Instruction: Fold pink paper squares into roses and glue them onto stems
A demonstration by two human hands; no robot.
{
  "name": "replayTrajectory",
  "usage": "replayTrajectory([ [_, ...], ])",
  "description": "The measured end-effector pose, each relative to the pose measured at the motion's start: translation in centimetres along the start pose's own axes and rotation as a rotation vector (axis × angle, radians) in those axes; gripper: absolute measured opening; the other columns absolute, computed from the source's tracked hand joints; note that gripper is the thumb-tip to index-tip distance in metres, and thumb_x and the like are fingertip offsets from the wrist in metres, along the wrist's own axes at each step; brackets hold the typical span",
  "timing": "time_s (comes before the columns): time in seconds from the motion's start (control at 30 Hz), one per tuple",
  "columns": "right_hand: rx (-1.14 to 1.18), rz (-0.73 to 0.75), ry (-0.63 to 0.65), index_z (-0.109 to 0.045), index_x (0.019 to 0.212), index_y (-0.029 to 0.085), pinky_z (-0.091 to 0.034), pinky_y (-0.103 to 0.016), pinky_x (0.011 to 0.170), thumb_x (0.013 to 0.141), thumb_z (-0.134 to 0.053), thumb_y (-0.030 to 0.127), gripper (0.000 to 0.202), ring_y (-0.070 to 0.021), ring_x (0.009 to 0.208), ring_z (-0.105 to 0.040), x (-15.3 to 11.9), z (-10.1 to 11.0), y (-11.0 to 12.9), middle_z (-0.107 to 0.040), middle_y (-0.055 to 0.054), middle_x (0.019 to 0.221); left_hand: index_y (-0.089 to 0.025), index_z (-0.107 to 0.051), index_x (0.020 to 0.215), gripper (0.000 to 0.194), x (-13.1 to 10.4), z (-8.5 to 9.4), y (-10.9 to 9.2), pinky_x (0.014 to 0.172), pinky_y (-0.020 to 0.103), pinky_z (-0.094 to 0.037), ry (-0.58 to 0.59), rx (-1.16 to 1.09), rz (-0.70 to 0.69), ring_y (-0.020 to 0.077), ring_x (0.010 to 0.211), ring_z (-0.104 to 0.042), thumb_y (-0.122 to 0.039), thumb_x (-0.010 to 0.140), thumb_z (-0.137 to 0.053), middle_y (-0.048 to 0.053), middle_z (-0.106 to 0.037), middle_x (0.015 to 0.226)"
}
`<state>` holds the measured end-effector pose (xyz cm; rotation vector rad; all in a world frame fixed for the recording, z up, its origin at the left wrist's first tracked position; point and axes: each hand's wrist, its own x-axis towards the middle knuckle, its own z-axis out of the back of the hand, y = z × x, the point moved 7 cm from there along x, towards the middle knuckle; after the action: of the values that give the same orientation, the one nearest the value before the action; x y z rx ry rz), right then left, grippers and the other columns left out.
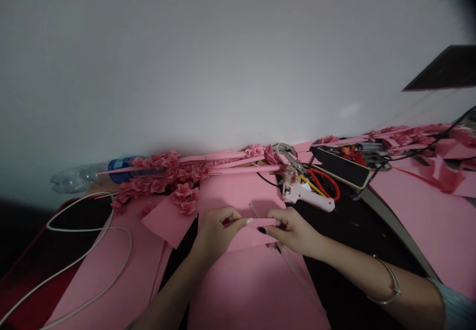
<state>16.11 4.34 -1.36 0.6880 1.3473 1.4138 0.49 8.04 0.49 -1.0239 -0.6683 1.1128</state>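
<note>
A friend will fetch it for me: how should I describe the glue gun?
Below the pale wall, find the right hand. Just beyond it lies the glue gun, beside red tool handles. Unlike them, it is pale and pistol-shaped.

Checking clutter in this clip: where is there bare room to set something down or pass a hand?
Mostly bare: the black surface between glue gun, right hand and grey strip; the sheet between that strip and the crumpled scrap. Crowded: along the wall, with bottle, flowers and phone; and centre, where that hand and the left hand hold paper.
</note>
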Motion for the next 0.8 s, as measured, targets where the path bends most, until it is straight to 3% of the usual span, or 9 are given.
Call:
replayTrajectory([
  [0.17, 0.064, -0.024, -0.020, -0.046, 0.064, 0.019, -0.040, -0.018, 0.034, 0.078, -0.066, 0.050, 0.039, -0.0091, 0.033, -0.053, 0.1, 0.2, 0.1, -0.047, 0.008, 0.043, -0.020, -0.029, 0.049, 0.047, 0.1, 0.7, 0.3, 0.045, 0.022, -0.019, -0.100, 0.009, -0.064, 0.0078, 0.049, -0.022, -0.034, 0.072, -0.067, -0.008, -0.022, 0.052],
  [0.4, 0.096, -0.052, -0.043, -0.048, 0.067, 0.018, -0.040, -0.017, 0.033, 0.076, -0.066, 0.052, 0.039, -0.0077, 0.033, -0.052, 0.2, 0.4, 0.5, -0.050, 0.008, 0.045, -0.021, -0.023, 0.051, 0.050, 0.2, 1.9, 0.3, 0.045, 0.022, -0.021, -0.195, 0.014, -0.051, 0.0081, 0.047, -0.023, -0.035, 0.076, -0.065, -0.008, -0.019, 0.052],
  [0.53, 0.126, -0.036, -0.089, -0.051, 0.070, 0.017, -0.040, -0.016, 0.032, 0.077, -0.065, 0.051, 0.037, -0.0093, 0.034, -0.055, 0.4, 0.8, 0.3, -0.047, 0.009, 0.045, -0.021, -0.028, 0.049, 0.046, 0.1, 2.7, 0.5, 0.046, 0.021, -0.030, -0.261, -0.064, -0.004, 0.0083, 0.043, -0.033, -0.033, 0.079, -0.062, -0.009, -0.029, 0.045],
  [0.63, 0.181, -0.012, -0.117, -0.052, 0.072, 0.017, -0.039, -0.016, 0.030, 0.077, -0.068, 0.047, 0.034, -0.0080, 0.031, -0.051, 0.6, 1.2, 0.0, -0.046, 0.010, 0.044, -0.020, -0.042, 0.053, 0.037, 0.1, 2.9, 0.7, 0.049, 0.021, -0.037, -0.283, -0.127, -0.012, 0.0095, 0.046, -0.043, -0.033, 0.085, -0.056, -0.007, -0.042, 0.047],
  [0.73, 0.231, 0.019, -0.108, -0.052, 0.073, 0.016, -0.037, -0.015, 0.029, 0.078, -0.068, 0.043, 0.031, -0.0054, 0.029, -0.046, 0.8, 1.3, -0.1, -0.052, 0.008, 0.043, -0.020, -0.058, 0.081, 0.013, 0.0, 3.2, 0.6, 0.055, 0.022, -0.046, -0.319, -0.157, -0.076, 0.0120, 0.060, -0.055, -0.032, 0.082, -0.062, -0.002, -0.057, 0.071],
  [0.8, 0.264, 0.030, -0.106, -0.053, 0.074, 0.016, -0.035, -0.014, 0.029, 0.080, -0.067, 0.042, 0.030, -0.0046, 0.029, -0.044, 0.8, 1.4, 0.1, -0.057, 0.006, 0.045, -0.022, -0.058, 0.103, 0.029, -0.1, 2.9, -0.2, 0.071, 0.028, -0.053, -0.280, -0.105, -0.176, 0.0166, 0.081, -0.061, -0.029, 0.077, -0.068, 0.004, -0.062, 0.096],
])
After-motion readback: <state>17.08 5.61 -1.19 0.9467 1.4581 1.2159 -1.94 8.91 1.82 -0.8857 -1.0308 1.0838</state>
